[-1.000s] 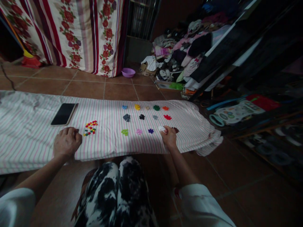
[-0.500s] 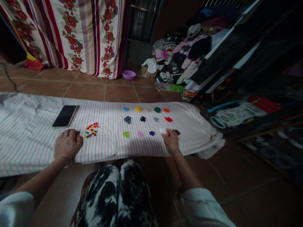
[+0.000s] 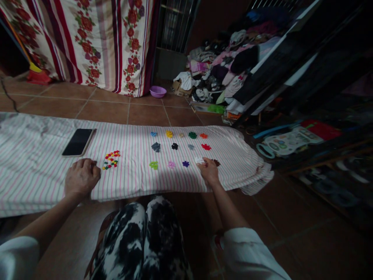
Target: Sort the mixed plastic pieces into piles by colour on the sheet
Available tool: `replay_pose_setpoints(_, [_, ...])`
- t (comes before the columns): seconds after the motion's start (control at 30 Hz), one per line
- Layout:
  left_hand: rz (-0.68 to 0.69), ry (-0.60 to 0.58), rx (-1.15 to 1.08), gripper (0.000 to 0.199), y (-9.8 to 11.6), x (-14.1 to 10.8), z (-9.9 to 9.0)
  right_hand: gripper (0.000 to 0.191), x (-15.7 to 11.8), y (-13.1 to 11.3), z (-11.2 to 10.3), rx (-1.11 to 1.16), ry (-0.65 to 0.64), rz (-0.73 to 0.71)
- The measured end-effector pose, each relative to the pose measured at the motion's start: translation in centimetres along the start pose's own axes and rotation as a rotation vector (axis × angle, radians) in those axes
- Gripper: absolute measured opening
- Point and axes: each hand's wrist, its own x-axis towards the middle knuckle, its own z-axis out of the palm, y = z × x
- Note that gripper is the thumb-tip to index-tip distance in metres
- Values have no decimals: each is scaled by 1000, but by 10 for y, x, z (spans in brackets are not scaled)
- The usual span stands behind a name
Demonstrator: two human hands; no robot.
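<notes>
My right hand (image 3: pixel 209 171) is at a little heap of white pieces (image 3: pixel 199 160), thumb and fingertips pinched together at its near edge. They appear to grip a small white piece, though the fingers partly cover it. Just behind that hand show dark brown pieces (image 3: pixel 216 163). My left hand (image 3: pixel 82 177) rests on the striped cloth (image 3: pixel 131 179) with fingers curled under; anything inside is hidden. To its right, small red, yellow, orange, green and white pieces (image 3: pixel 111 160) form a slanted, S-like pattern. Purple pieces (image 3: pixel 185 164) and pink pieces (image 3: pixel 171 165) lie left of the white heap.
A phone (image 3: pixel 78 142) lies beyond my left hand. Further heaps include lime pieces (image 3: pixel 153 165), black pieces (image 3: pixel 174 146), red pieces (image 3: pixel 206 147) and dark green pieces (image 3: pixel 192 135). On the floor beyond are a purple basin (image 3: pixel 157 91) and a clothes pile (image 3: pixel 224 66).
The whole view has shifted slightly. Both hands keep the same places on the cloth, the right one still at the white pieces. The heaps look unchanged.
</notes>
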Motion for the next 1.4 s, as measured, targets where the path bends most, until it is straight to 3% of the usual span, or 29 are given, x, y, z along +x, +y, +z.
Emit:
replay_pose_setpoints(0.1, [-29,39,140,26,1,0,0,43,-3,-1,-1,57,-8,5])
replay_pose_setpoints(0.33, [-37,54,189,28,0,2,5,47,-14,-11,-6,23,49,-41])
replay_pose_setpoints(0.47, [-35,61,186,27,-3,2,8,39,-20,-43,-8,56,169,-192])
replay_pose_setpoints(0.53, [-38,72,184,26,-2,2,8,37,-27,-67,-4,121,167,-254])
replay_pose_setpoints(0.63, [-39,91,174,23,-1,2,8,31,-43,-110,10,215,70,-345])
replay_pose_setpoints(0.8, [-43,105,161,21,-1,2,8,26,-78,-176,50,358,-174,-547])
replay_pose_setpoints(0.97, [-42,113,167,19,-2,2,11,26,-110,-226,93,434,-453,-681])
replay_pose_setpoints(1.17, [-47,106,167,17,-1,2,11,31,-126,-254,129,321,-568,-691])
replay_pose_setpoints(1.4, [-49,111,145,16,-1,2,10,32,-126,-264,141,127,-602,-642])
